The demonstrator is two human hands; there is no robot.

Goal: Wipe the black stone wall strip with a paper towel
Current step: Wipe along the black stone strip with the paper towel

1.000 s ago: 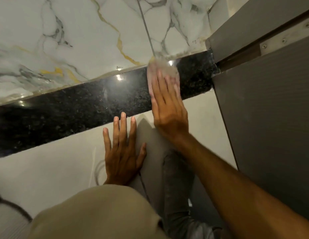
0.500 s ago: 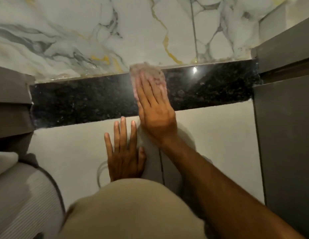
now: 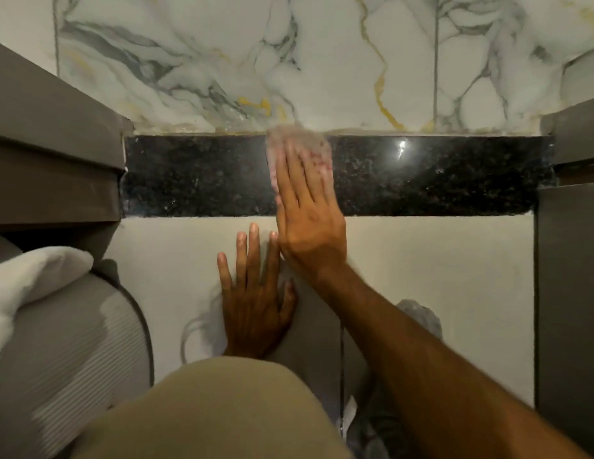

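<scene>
A black speckled stone strip [image 3: 196,175] runs across the wall between white marble tiles above and a plain beige panel below. My right hand [image 3: 305,207] lies flat on the strip near its middle, fingers pointing up, pressing a whitish paper towel [image 3: 297,137] with faint red marks against the stone. The towel shows above and around my fingertips and reaches the strip's top edge. My left hand [image 3: 256,299] rests flat on the beige panel below, fingers spread, holding nothing.
Grey cabinet panels flank the strip on the left [image 3: 50,154] and the right [image 3: 570,276]. A grey ribbed cushion [image 3: 73,342] with a white cloth [image 3: 27,276] on it sits at lower left. My beige-clad knee [image 3: 203,412] fills the bottom centre.
My right hand has slid the paper towel leftward along the strip, from near its right end to about its middle. My left hand has stayed planted on the beige panel.
</scene>
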